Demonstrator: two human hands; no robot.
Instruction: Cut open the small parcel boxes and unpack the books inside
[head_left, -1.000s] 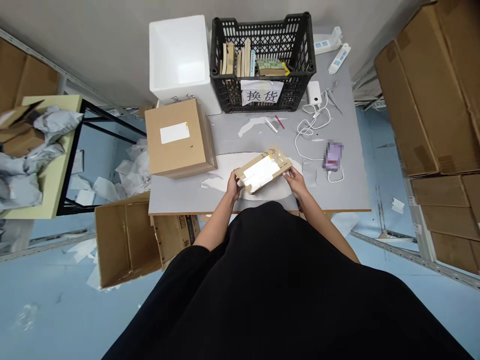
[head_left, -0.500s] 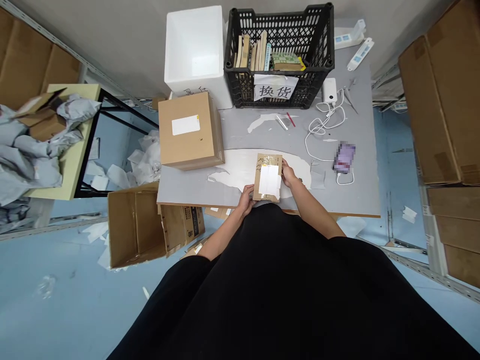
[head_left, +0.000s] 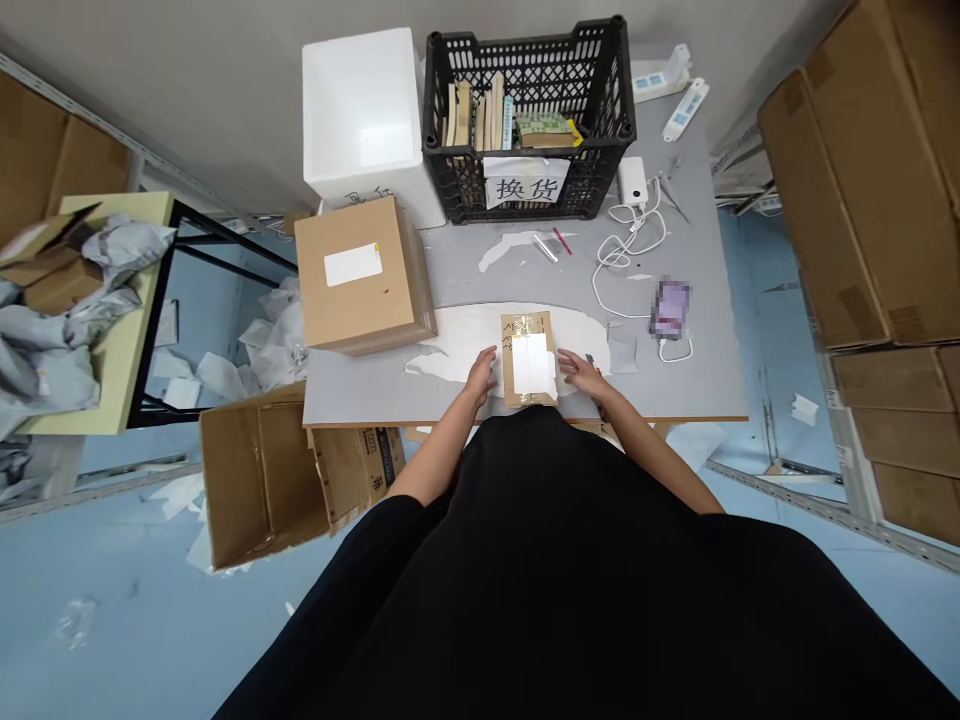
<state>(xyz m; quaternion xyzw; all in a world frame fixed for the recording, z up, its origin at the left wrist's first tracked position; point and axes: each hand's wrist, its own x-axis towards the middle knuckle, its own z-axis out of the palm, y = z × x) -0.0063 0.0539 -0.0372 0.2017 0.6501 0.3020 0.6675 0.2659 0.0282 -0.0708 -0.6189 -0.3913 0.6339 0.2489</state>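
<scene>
A small flat cardboard parcel (head_left: 531, 360) with a white label and clear tape lies on the table by its front edge, over a bare white patch of the surface. Just left of the parcel is my left hand (head_left: 481, 376), fingers apart and holding nothing. On the right side, my right hand (head_left: 582, 374) is spread beside the parcel, also without anything in its fingers. A small dark and red object shows next to my right wrist; what it is cannot be made out.
A large cardboard box (head_left: 356, 275) stands left on the grey table (head_left: 465, 250). Behind are a white foam box (head_left: 364, 110) and a black crate (head_left: 529, 185) with books. A phone (head_left: 671, 308) and cables lie right. An open carton (head_left: 255, 480) is at lower left.
Both hands have let go of the parcel and moved apart to either side of it. The parcel now lies flat on the table. The whole view has shifted slightly.
</scene>
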